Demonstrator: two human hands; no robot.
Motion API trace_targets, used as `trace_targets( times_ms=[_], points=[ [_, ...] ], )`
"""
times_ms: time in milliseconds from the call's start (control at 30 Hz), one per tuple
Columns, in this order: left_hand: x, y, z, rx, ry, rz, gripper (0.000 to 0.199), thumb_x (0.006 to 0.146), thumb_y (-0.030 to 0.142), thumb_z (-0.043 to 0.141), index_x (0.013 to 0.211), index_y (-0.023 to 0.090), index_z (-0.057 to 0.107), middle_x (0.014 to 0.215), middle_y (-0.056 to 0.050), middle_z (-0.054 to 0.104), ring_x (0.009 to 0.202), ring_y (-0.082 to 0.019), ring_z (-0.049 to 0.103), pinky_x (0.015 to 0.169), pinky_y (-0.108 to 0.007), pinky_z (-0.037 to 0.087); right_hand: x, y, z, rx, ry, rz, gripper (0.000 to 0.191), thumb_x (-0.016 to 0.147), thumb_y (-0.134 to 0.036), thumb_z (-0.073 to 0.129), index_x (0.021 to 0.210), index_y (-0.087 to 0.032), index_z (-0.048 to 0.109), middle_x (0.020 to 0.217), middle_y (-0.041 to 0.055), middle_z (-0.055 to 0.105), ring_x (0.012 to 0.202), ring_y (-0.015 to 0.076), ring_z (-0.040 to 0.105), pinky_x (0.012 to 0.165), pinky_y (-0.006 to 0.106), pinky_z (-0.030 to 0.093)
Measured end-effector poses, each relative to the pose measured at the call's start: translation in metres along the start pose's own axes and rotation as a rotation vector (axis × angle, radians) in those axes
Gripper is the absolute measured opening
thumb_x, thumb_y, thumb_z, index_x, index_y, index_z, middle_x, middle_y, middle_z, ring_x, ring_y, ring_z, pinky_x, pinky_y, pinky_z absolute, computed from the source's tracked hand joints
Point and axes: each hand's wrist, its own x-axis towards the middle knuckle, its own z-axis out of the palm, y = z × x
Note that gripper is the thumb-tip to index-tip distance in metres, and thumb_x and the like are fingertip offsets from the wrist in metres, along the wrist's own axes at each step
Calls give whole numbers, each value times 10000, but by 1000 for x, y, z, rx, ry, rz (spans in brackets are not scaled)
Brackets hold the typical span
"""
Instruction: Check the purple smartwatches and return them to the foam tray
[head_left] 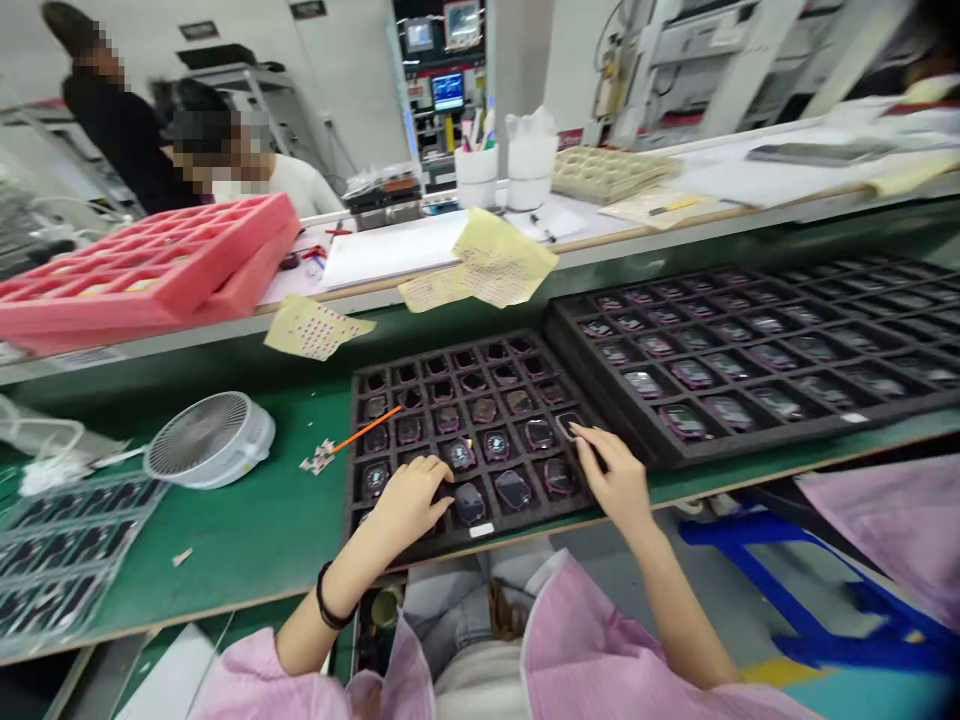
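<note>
1. Right hand (621,488): fingertips are meeting a dark-faced, pale-rimmed watch-like unit (567,426) at the right side of a black foam compartment tray (540,513). Whether they are gripping or only touching it cannot be told.
2. Left hand (409,497): fingers are curling over the tray's front-left compartments, thumb apart; any grip is hidden.
3. Progress: units are filling most visible compartments. A few, including a round lit dial (496,445), are glowing; finished and remaining units cannot be distinguished.
4. Visibility: the left hand is covering compartments; distant faces are blurring.
</note>
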Motion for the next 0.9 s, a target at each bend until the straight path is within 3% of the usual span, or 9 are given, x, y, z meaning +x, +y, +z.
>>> trace_targets(
  times_ms=[67, 100, 200, 267, 333, 400, 567, 767, 900],
  points=[
    [-13, -7, -4, -29, -32, -28, 159, 817, 137, 622, 973, 170, 613, 1116, -95, 633, 1090, -266, 572, 957, -429, 468, -14, -15, -11, 188, -26, 13, 206, 926, -285, 517, 904, -204, 705, 884, 89, 721, 855, 228, 658, 827, 388, 509],
    [-17, -9, -5, -43, -24, -28, 179, 818, 126, 619, 991, 168, 603, 1154, -93, 614, 1118, -254, 554, 980, -411, 458, -21, -24, -15, 335, -153, 12, 226, 931, -286, 513, 825, -203, 694, 810, 75, 711, 786, 212, 656, 753, 351, 515],
    [-27, -11, -6, -48, 13, -42, 230, 807, 95, 622, 1023, 160, 582, 1173, -93, 584, 1127, -231, 533, 988, -367, 456, -46, -49, -20, 737, -787, 23, 371, 968, -393, 430, 834, -195, 714, 791, 77, 724, 762, 205, 668, 724, 334, 525],
    [-32, -12, -7, -39, -10, -25, 246, 789, 108, 651, 1017, 170, 583, 1126, -73, 600, 1084, -228, 546, 957, -363, 472, -68, -56, -13, 739, -1036, 135, 407, 966, -438, 423, 879, -193, 736, 866, 87, 743, 848, 216, 679, 815, 354, 511],
    [-36, -11, -7, -37, -45, 18, 263, 797, 160, 672, 1044, 182, 584, 1111, -58, 622, 1061, -232, 559, 940, -380, 476, -91, -54, 0, 581, -1030, 273, 462, 960, -481, 410, 831, -189, 745, 817, 83, 743, 815, 213, 678, 810, 345, 495],
    [-35, -8, -2, -32, -41, 50, 297, 833, 225, 656, 1115, 189, 572, 1146, -63, 632, 1080, -238, 561, 946, -400, 465, -111, -49, 18, 407, -896, 369, 579, 925, -582, 397, 640, -174, 693, 609, 58, 671, 620, 186, 623, 672, 309, 475],
    [-15, 11, 14, 126, -37, 49, 355, 841, 325, 654, 1142, 156, 572, 1101, -112, 651, 1079, -286, 558, 913, -439, 462, -125, -70, 60, 429, -621, 453, 669, 853, -741, 308, 444, -213, 271, 409, -44, 286, 412, 83, 267, 428, 242, 249],
    [8, 24, 17, 250, -51, 37, 395, 761, 321, 720, 1082, 131, 589, 1007, -141, 667, 1001, -307, 586, 825, -409, 494, -105, -131, 95, 653, -856, 153, 641, 892, -651, 335, 460, -219, 141, 426, -60, 124, 392, 60, 152, 417, 256, 157],
    [1, 10, 13, 66, 29, 27, 391, 741, 357, 720, 1060, 158, 614, 984, -95, 683, 954, -263, 620, 848, -366, 503, -108, -137, 107, 712, -921, 75, 625, 900, -641, 314, 467, -225, 141, 426, -64, 120, 394, 64, 141, 411, 263, 142]
  ],
)
